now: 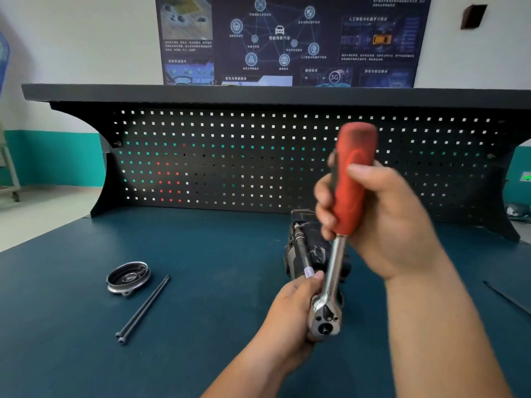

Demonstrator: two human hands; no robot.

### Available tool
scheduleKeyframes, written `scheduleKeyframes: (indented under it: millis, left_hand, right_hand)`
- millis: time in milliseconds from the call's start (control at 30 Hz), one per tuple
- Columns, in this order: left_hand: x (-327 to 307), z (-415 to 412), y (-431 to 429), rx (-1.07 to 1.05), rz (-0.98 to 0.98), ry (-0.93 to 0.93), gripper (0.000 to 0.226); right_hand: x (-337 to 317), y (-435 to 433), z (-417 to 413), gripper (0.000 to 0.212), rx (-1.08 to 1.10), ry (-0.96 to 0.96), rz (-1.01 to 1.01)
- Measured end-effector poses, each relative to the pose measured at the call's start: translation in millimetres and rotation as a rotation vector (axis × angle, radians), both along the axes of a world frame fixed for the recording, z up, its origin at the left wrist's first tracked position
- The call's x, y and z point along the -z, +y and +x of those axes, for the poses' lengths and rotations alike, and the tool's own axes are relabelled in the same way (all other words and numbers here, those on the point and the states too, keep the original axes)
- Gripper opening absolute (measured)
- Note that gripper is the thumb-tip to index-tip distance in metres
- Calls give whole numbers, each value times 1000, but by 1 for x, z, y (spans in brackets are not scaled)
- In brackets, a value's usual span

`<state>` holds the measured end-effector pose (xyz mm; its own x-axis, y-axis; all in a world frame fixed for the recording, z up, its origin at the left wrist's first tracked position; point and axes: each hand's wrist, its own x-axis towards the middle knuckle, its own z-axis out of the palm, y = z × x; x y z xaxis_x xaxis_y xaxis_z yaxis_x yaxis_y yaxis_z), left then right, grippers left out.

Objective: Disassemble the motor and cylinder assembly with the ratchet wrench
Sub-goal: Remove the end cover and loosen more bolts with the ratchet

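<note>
The ratchet wrench was gripped by the right hand, its head held by the left hand. If tilted, it could be slipped off the motor.

Right hand raised, seemingly clenched, left hand curled

Right hand and red-handled steel ratchet wrench: blurred, finger outlines soft.
Black metal motor and cylinder assembly: mostly hidden behind both hands and the wrench shaft; near end unseen.
Left hand: wraps the wrench head, covering whatever sits under it.
Both forearms cut by the bottom edge.
Dark blue wall poster: cut by the top edge, small print unreadable.
Thin dark strip on the dark teal tabletop: runs off the right edge, can't identify.
</note>
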<state>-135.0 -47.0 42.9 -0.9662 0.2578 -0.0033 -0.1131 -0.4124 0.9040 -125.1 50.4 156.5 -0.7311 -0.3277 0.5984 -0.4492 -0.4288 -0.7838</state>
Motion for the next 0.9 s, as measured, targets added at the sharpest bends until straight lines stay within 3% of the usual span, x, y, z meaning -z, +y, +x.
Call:
scheduleKeyframes:
  millis: [67, 200, 267, 367, 433, 533, 600, 733, 900]
  left_hand:
    - [-3, 2, 1, -25, 52, -53, 37]
    - [-10, 2, -3, -28, 274, -145, 25]
    - [-13, 4, -4, -3, 332, -154, 22]
    - [-7, 3, 1, -9, 236, -159, 28]
    - [-6, 3, 5, -23, 171, -157, 34]
    - [-7, 4, 3, -50, 143, -170, 31]
    - [-5, 2, 3, -55, 136, -169, 31]
    - [0, -2, 4, -52, 94, -136, 36]
    - [6, -3, 6, -10, 44, -14, 43]
  right_hand:
    - [-1, 27, -5, 40, -175, -19, -20]
    - [6, 66, -14, 22, -492, -38, -148]
    - [10, 69, -16, 17, -534, -92, -243]
    - [8, 58, -15, 22, -544, -130, -356]
    - [1, 38, -9, 28, -291, -116, -402]
    - [-7, 9, 4, 21, 269, -20, -495]
    - [-9, -5, 12, 15, 484, 90, -471]
    - [-9, -17, 19, 5, 615, 238, -264]
    - [-1, -31, 23, 19, 610, 276, -44]
